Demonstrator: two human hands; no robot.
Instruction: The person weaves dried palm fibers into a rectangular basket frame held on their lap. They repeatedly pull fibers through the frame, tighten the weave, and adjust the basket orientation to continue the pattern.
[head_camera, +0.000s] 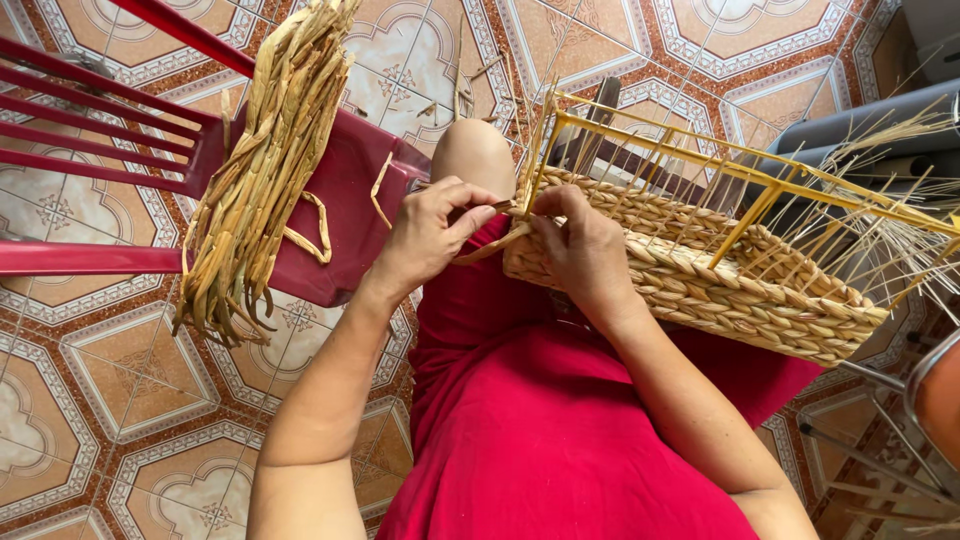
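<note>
The left hand pinches a flat straw strand that runs sideways to the corner of the half-woven basket on the lap. The right hand sits closer to that corner, fingers closed on the same strand. The fingertips hide the exact spot where it goes in.

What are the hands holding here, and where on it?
Both the left hand and right hand pinch one dried straw strand at the woven basket corner edge.
</note>
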